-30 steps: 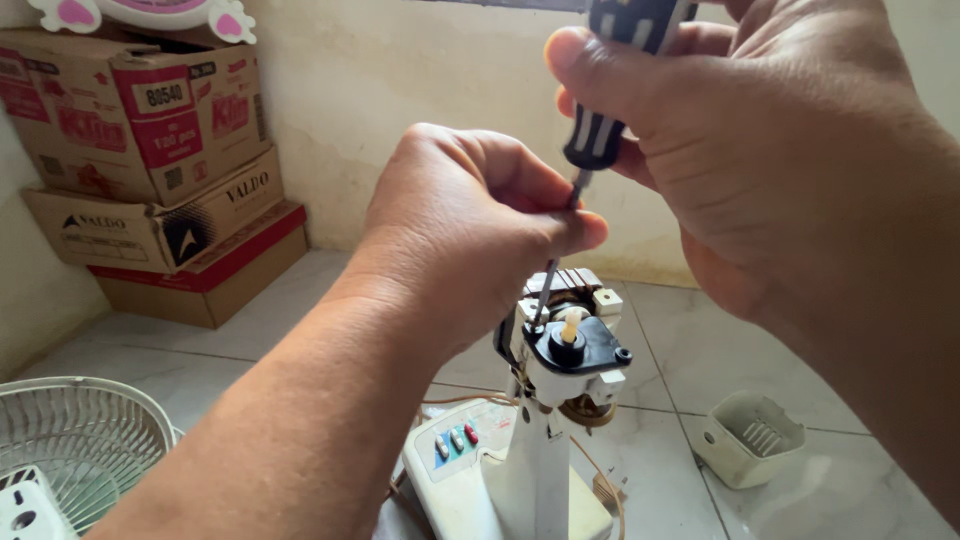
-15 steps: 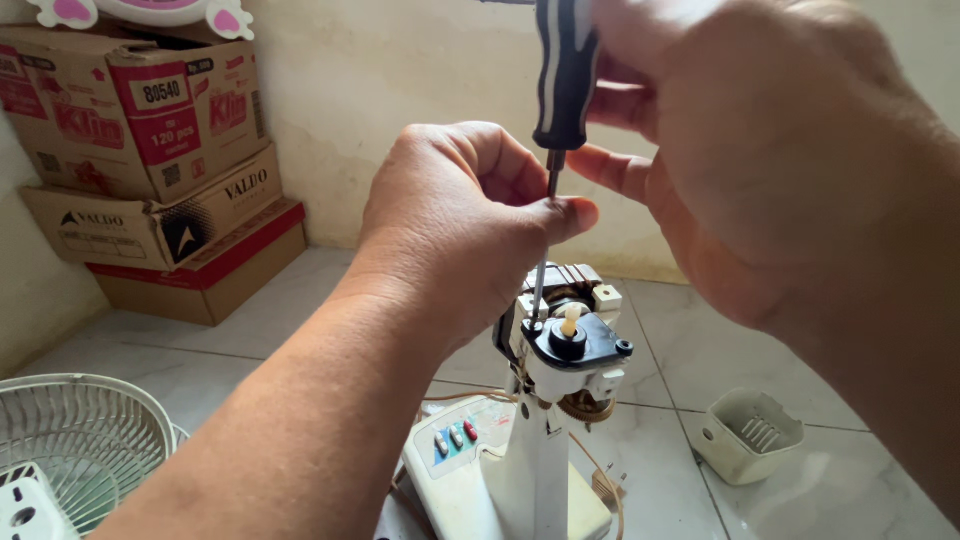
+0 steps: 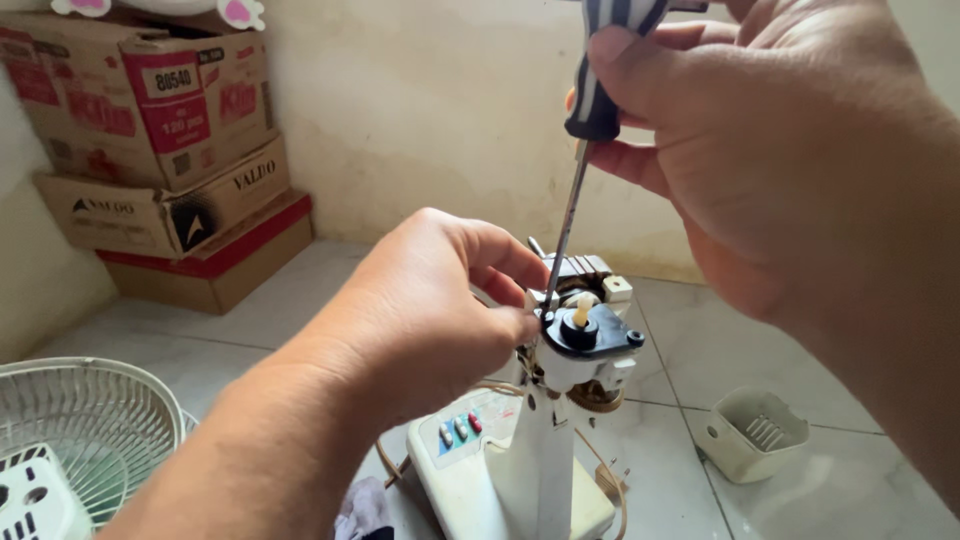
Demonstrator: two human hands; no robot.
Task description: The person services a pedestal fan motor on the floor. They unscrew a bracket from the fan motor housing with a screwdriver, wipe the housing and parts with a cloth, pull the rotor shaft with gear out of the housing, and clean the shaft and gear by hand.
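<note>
The right hand (image 3: 800, 170) was raised high, fingers wrapped around the striped handle of a screwdriver (image 3: 580, 190), shaft angled down. The left hand (image 3: 430, 310) curled in from below, fingers pinched narrowly against the fan motor (image 3: 585, 335) atop its white stand (image 3: 535, 450). Pale tiled floor (image 3: 790, 340), stacked cardboard boxes (image 3: 170, 160) by the wall, a fan grille (image 3: 80, 430) lower left. The screwdriver tip met the motor's black cap just beside the left fingertips

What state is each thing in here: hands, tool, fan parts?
right hand: gripping the screwdriver handle
screwdriver: near upright, tip down at the black gearbox cover
left hand: steadying the fan motor
fan motor: housing off, exposed on its stand
fan grille: detached, on the floor
rear motor cover: removed, on the floor
cardboard boxes: stacked
</note>
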